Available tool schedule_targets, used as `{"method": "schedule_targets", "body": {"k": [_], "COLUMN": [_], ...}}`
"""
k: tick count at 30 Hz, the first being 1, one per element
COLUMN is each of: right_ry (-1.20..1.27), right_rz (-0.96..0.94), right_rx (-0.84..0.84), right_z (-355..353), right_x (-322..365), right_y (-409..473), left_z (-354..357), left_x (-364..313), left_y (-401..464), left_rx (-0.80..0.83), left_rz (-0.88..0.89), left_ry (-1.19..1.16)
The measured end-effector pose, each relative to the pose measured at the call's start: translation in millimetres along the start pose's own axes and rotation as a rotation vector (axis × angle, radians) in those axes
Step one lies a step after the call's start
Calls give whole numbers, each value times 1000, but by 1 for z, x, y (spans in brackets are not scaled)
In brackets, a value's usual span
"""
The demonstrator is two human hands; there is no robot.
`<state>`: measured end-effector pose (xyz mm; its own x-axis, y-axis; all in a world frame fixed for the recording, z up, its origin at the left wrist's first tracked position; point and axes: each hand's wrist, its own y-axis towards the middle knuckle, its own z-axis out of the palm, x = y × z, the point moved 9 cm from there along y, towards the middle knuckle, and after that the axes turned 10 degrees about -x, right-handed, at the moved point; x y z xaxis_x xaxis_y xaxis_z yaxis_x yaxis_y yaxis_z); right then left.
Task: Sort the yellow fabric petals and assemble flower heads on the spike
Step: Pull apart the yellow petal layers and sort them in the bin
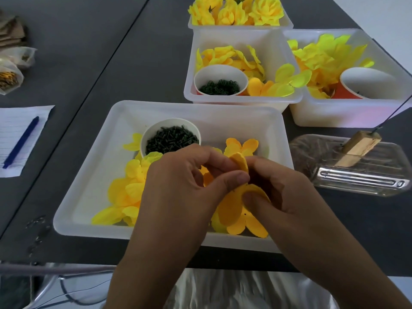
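Note:
Both hands meet over the near white tray (89, 175) and hold one orange-yellow fabric petal piece (231, 210). My left hand (182, 188) pinches its upper lobe between thumb and fingers. My right hand (283, 197) pinches the lower lobe with the thumb on top. Loose yellow petals (127, 192) lie in the tray beside a white cup of dark green pieces (171, 139). The thin spike (392, 114) rises from a wooden block (359, 150) at the right, apart from both hands.
A second tray (243, 101) behind holds petals and a cup of green rings (219, 86). A third tray (347, 117) at right holds brighter petals and an orange cup. Finished flower heads (236, 12) fill the far bin. Paper and a blue pen (21, 141) lie left.

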<state>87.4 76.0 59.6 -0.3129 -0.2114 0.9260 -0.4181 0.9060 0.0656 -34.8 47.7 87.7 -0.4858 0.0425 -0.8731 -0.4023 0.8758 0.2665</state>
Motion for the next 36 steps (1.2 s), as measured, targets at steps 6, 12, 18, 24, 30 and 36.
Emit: {"method": "schedule_targets", "body": {"k": [6, 12, 18, 24, 30, 36], "right_ry": [-107, -53, 54, 132, 84, 140], "right_rz": [-47, -39, -3, 27, 12, 17], "right_rx": [3, 45, 139, 186, 169, 189], "right_z": [-2, -4, -3, -5, -7, -7], "right_x": [5, 11, 17, 17, 16, 15], "right_y": [-2, -3, -5, -6, -6, -7], "left_z": [1, -2, -6, -5, -1, -1], "left_x": [1, 2, -2, -8, -6, -7], "left_y": [0, 2, 3, 2, 2, 1], "left_rx": [29, 6, -5, 14, 41, 52], "left_rz": [-6, 0, 56, 101, 75, 80], "left_ry": [-41, -57, -57, -68, -54, -72]}}
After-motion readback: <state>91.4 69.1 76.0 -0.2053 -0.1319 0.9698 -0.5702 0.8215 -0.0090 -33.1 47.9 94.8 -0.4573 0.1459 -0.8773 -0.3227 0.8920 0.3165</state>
